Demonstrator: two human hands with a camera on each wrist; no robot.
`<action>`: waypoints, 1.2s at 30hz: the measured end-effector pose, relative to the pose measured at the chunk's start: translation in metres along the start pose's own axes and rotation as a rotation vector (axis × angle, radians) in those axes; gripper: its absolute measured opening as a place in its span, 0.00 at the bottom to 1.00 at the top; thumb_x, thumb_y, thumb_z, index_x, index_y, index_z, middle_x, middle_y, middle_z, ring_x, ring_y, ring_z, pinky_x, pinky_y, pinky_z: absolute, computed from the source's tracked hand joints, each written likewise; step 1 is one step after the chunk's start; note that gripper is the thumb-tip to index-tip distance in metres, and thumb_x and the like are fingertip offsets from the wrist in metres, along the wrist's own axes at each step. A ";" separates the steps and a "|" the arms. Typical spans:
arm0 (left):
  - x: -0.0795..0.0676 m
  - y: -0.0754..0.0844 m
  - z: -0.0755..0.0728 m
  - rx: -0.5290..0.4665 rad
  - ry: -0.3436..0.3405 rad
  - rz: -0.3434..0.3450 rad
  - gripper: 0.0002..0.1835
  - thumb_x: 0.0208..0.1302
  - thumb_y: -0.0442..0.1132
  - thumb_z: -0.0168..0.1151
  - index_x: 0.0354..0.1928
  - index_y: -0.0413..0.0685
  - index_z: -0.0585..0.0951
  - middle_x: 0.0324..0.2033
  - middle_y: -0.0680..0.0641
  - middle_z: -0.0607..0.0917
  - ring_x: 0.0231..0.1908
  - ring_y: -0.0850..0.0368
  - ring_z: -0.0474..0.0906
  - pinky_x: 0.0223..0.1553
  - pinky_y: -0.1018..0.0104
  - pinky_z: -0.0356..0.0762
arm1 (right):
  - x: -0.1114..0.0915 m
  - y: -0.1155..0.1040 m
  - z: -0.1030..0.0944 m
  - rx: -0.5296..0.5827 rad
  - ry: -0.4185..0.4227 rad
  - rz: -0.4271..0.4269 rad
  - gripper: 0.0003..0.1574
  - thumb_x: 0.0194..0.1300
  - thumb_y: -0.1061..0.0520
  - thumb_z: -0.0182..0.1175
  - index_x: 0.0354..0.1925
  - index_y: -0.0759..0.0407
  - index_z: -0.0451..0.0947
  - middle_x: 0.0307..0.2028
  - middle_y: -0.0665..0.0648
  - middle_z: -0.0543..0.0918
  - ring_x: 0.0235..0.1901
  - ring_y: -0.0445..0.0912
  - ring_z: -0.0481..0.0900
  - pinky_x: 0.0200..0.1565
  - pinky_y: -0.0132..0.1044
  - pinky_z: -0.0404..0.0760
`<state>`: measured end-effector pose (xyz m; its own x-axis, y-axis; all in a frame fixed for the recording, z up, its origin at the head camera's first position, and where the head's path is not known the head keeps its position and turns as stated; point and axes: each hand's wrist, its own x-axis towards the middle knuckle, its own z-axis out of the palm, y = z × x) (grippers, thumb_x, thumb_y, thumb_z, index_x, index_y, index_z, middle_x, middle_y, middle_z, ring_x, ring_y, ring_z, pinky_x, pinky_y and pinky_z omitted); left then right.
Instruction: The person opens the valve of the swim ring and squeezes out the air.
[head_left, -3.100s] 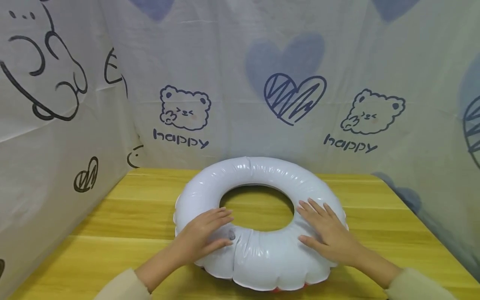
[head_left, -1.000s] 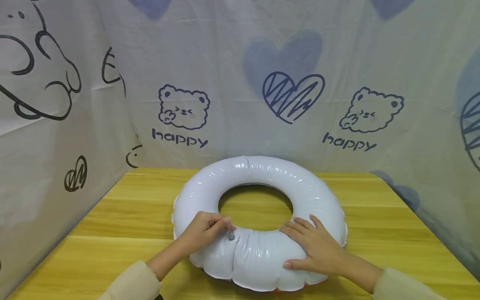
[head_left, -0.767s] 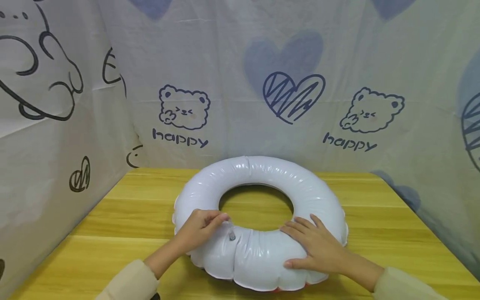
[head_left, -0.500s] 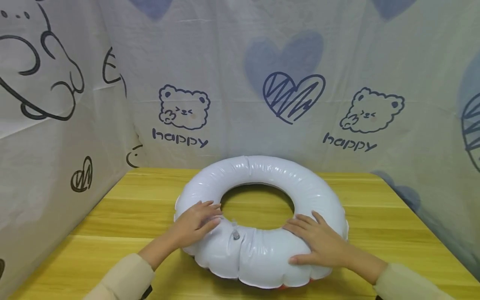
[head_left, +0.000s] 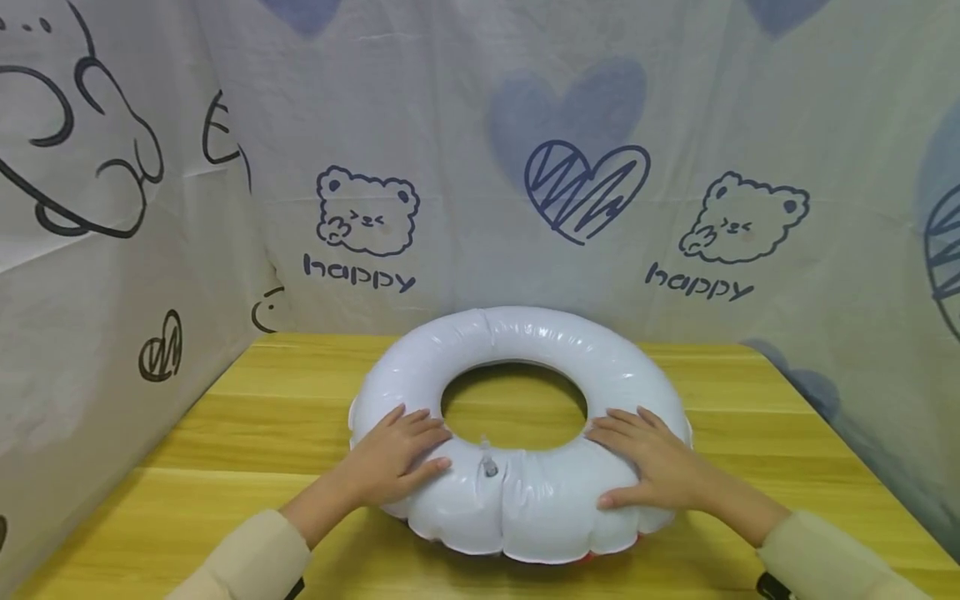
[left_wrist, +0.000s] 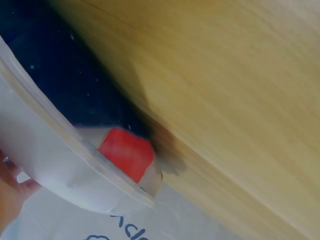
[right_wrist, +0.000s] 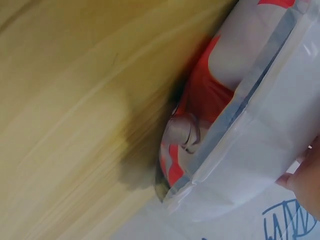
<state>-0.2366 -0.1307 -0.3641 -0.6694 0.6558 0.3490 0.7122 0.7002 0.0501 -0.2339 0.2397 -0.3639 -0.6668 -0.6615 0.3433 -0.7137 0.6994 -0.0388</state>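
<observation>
A white inflatable swim ring (head_left: 547,508) lies on the wooden table, with a clear air valve (head_left: 490,467) standing up near its inner front edge. On the ring's left side rests my left hand (head_left: 397,454), fingers extended toward the hole and thumb apart from them, left of the valve. My right hand (head_left: 656,462) lies on the right side in much the same way. From the left wrist, the ring's lower side (left_wrist: 65,75) looks dark blue with a red patch. The right wrist view shows red and white printing below, plus a small clear plastic piece (right_wrist: 181,131).
The yellow wood-grain table (head_left: 247,450) extends to both sides of the ring. Behind it hangs a pale cloth (head_left: 465,233) printed with hearts and bears, and more cloth closes off the left and right sides.
About a second ago my left hand pinched the valve; it has let go and moved left onto the ring. The ring has turned slightly, carrying the valve rightward. My right hand has shifted slightly right.
</observation>
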 end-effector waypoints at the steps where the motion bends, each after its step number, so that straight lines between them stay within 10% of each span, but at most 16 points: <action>1: -0.001 0.001 0.000 0.010 0.005 0.006 0.21 0.65 0.52 0.51 0.52 0.47 0.79 0.51 0.44 0.81 0.57 0.42 0.72 0.60 0.39 0.61 | 0.000 0.002 -0.001 0.002 0.004 0.000 0.49 0.47 0.24 0.58 0.55 0.56 0.74 0.55 0.59 0.78 0.58 0.59 0.70 0.57 0.64 0.61; 16: -0.002 0.012 -0.002 0.098 0.083 0.118 0.23 0.67 0.57 0.48 0.48 0.48 0.80 0.43 0.49 0.84 0.49 0.51 0.77 0.57 0.44 0.68 | -0.002 0.022 -0.006 0.011 0.063 0.001 0.53 0.43 0.26 0.63 0.56 0.61 0.73 0.56 0.63 0.76 0.57 0.63 0.68 0.56 0.61 0.65; 36: 0.001 0.030 0.000 0.131 0.072 0.073 0.28 0.64 0.63 0.47 0.53 0.52 0.76 0.53 0.46 0.79 0.56 0.47 0.74 0.57 0.41 0.66 | 0.003 0.031 -0.023 0.109 -0.032 0.066 0.55 0.40 0.33 0.69 0.61 0.62 0.67 0.59 0.68 0.72 0.59 0.67 0.66 0.54 0.66 0.65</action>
<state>-0.2161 -0.1090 -0.3622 -0.5969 0.6875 0.4135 0.7215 0.6854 -0.0981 -0.2535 0.2655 -0.3426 -0.7180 -0.6247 0.3069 -0.6863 0.7089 -0.1627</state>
